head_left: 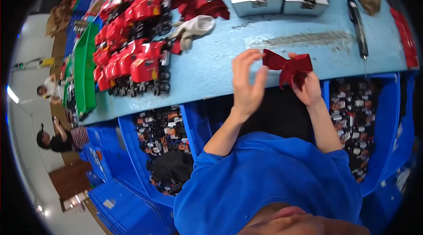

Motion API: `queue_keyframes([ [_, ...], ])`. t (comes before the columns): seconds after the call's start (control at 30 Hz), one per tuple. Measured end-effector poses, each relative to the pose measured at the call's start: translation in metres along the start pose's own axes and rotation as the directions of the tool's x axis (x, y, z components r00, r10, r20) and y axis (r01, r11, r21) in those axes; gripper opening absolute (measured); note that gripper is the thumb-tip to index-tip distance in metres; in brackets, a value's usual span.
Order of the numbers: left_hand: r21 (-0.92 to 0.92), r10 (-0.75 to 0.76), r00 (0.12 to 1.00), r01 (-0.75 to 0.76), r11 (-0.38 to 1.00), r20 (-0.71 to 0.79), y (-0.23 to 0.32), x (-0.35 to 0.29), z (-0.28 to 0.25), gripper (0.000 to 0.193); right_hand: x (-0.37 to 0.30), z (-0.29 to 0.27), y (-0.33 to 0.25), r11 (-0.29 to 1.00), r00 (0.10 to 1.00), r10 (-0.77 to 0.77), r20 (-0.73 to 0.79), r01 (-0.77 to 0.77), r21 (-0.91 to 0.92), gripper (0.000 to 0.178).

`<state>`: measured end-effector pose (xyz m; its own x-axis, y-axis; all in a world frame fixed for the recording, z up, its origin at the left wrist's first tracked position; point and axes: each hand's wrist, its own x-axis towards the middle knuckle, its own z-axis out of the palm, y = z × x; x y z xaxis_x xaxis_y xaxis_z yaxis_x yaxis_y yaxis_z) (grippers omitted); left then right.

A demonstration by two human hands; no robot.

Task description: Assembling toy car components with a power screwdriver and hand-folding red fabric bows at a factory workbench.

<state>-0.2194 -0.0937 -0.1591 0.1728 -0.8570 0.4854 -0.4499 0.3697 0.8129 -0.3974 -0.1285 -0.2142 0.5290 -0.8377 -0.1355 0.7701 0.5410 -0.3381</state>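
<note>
My right hand (pixel 309 88) holds a dark red cloth piece (pixel 288 68) above the near edge of the light blue table (pixel 202 67). Folds of the cloth stick out on both sides, a bit like a bow. My left hand (pixel 249 78) is raised just left of it, fingers and thumb apart. Its fingertips come close to the cloth's left end; whether they touch it I cannot tell. More dark red cloth pieces (pixel 211 9) lie at the back of the table, near a whitish glove (pixel 198 25).
Rows of red toy vehicles (pixel 147 63) stand at the left beside a green tray (pixel 85 69). Two machines (pixel 257 3) sit at the back, a black electric screwdriver (pixel 358 30) at the right. Blue bins (pixel 187 131) with small parts flank me. Two people are far left.
</note>
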Motion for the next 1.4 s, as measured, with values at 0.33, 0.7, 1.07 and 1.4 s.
queue_keyframes([
  [0.33, -0.543, -0.337, 0.901, 0.434, 0.719, 0.274, 0.007, -0.001, 0.013, 0.041, -0.004, -0.004, 0.005, 0.981, 0.998, -0.002, 0.067, -0.011, 0.193, 0.029],
  [0.7, -0.537, -0.356, 0.907, 0.42, 0.732, 0.224, 0.003, 0.001, 0.013, 0.031, -0.003, -0.01, 0.004, 0.981, 0.997, 0.057, 0.046, -0.065, 0.181, 0.027],
  [1.07, -0.504, -0.334, 0.925, 0.379, 0.776, 0.182, 0.0, -0.004, 0.015, 0.024, -0.002, -0.004, 0.007, 0.985, 0.998, 0.063, -0.009, -0.06, 0.16, 0.026],
  [1.4, -0.496, -0.393, 0.912, 0.398, 0.772, 0.121, -0.002, -0.006, 0.016, 0.012, -0.001, -0.002, 0.007, 0.98, 0.991, 0.097, 0.09, -0.111, 0.168, 0.027],
])
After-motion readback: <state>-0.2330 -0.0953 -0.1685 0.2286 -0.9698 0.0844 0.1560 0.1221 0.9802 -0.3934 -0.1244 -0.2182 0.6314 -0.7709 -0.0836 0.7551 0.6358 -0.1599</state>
